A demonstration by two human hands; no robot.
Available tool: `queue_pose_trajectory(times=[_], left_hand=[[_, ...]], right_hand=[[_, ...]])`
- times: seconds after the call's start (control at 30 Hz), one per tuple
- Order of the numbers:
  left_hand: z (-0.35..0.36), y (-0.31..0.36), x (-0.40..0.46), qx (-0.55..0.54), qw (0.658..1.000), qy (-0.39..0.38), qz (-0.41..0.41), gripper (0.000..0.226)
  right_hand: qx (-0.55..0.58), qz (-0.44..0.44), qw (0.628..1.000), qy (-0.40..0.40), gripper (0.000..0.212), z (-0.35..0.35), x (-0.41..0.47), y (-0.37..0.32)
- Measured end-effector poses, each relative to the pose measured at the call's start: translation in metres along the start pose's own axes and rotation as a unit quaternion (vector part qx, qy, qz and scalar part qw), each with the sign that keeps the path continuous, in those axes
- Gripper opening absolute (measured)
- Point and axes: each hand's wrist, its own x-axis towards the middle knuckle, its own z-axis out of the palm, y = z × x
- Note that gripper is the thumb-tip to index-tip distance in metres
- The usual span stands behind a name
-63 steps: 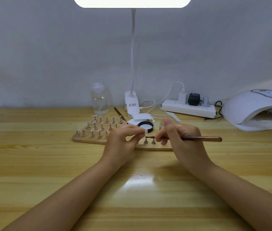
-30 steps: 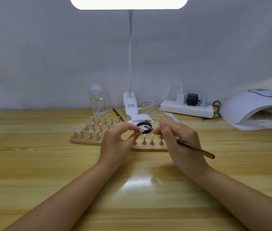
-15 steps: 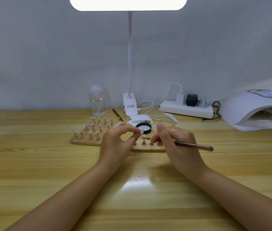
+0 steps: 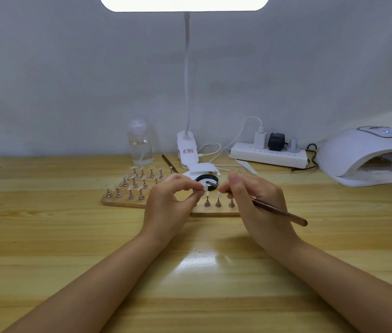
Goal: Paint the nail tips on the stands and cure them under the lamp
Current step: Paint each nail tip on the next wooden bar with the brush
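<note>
Nail tips [image 4: 132, 187], small, pale and translucent, are seated on little metal stands set in rows on a flat light wooden board [image 4: 118, 201] that lies on the yellow wooden table [image 4: 46, 236]. One white nail tip on its stand [image 4: 206, 188] is pinched between the thumb and curled fingers of the left hand [image 4: 168, 203], just above the board's near edge. A thin brown nail brush [image 4: 279, 213] is held pen-fashion by the curled fingers of the right hand [image 4: 255, 203], its dark bristle end lying over a small round black-rimmed pot [image 4: 207, 182] just behind the board. Two more stands [image 4: 218, 201] are seen on the board between the hands. Behind the board a clear plastic bottle [image 4: 140, 143] and a white clip-on desk lamp [image 4: 187, 150] are placed; to the board's right, well apart, a white domed curing lamp [image 4: 367, 155] and a white power strip [image 4: 269, 156] are found
</note>
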Motion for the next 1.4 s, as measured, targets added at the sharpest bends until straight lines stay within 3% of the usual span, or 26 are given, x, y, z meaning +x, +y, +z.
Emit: queue_pose_trajectory(times=[0.17,0.33,0.47,0.63,0.77,0.9,1.07,1.23,1.4], left_hand=[[0.0003,-0.0004,0.0006,0.007,1.0,-0.002,0.0,0.014],[0.0011,-0.0011,0.0017,0.013,1.0,-0.004,-0.003,0.011],[0.0008,-0.0007,0.0013,0.01,1.0,-0.002,-0.005,0.014],[0.001,-0.0005,0.0016,0.007,1.0,-0.003,-0.008,0.011],[0.0005,-0.0008,0.0009,0.002,1.0,-0.002,-0.008,0.012],[0.0007,0.0,0.0017,0.002,1.0,-0.004,-0.005,0.013],[0.0006,0.0004,0.0014,-0.006,1.0,-0.009,-0.009,0.013],[0.0012,-0.0009,0.0016,-0.008,1.0,-0.007,-0.014,0.018],[0.0009,0.0007,0.001,-0.011,1.0,-0.006,-0.013,0.021]], right_hand=[[0.04,0.041,0.998,-0.017,0.047,0.003,-0.0042,0.0012],[0.003,0.015,1.0,0.002,0.036,0.0025,-0.0009,0.0028],[0.054,0.064,0.996,-0.003,0.043,0.0037,-0.0038,0.0032],[0.002,0.029,0.999,0.013,0.034,0.0023,-0.0013,0.0019],[0.075,0.089,0.993,0.002,0.044,0.0036,-0.0036,0.0],[0.016,0.049,0.998,0.022,0.032,0.0019,-0.002,0.0004],[0.055,0.075,0.996,0.001,0.04,0.004,-0.0048,-0.0006],[-0.013,0.049,0.999,0.008,0.036,0.0013,-0.0031,-0.0001],[0.067,0.116,0.99,0.034,0.049,0.0023,-0.0061,-0.0003]])
